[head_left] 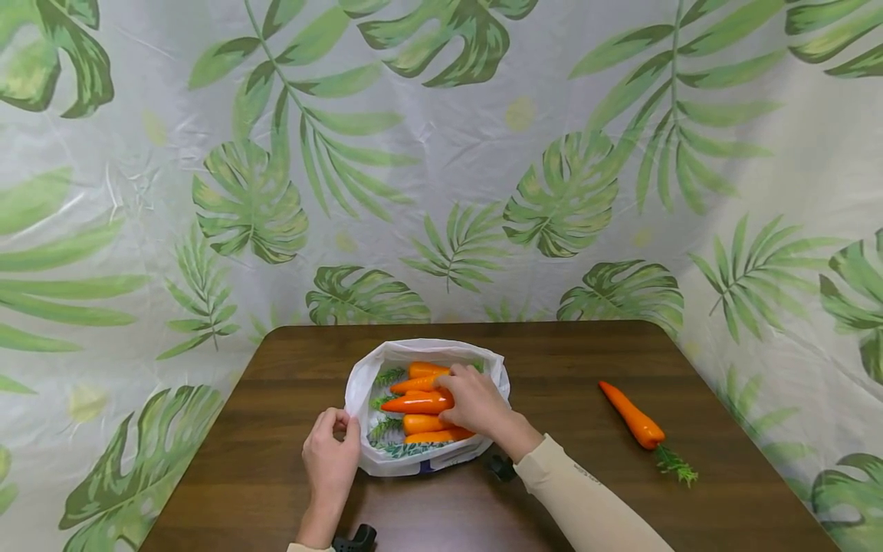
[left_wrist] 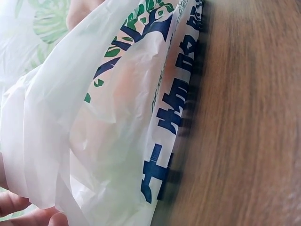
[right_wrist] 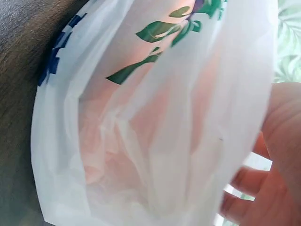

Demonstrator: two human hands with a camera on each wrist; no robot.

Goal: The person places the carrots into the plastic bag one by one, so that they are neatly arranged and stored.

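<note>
A white plastic bag (head_left: 357,383) lies on the table with its mouth spread open, and several orange carrots (head_left: 424,423) with green tops lie inside. At the bag's left rim my left hand (head_left: 331,448) pinches the edge; in the left wrist view its fingertips (left_wrist: 40,216) are at the white plastic. My right hand (head_left: 477,402) reaches over the right rim into the bag. Its thumb and fingers grip the thick end of the topmost carrot (head_left: 416,403), a deeper red-orange one pointing left. In the right wrist view the bag's side (right_wrist: 155,141) hides what the fingers hold.
Another carrot (head_left: 635,418) with a green top (head_left: 676,464) lies on the right part of the brown wooden table (head_left: 552,353). A leaf-printed curtain (head_left: 455,153) hangs behind the table's far edge. Dark wrist devices (head_left: 500,466) show beneath both forearms.
</note>
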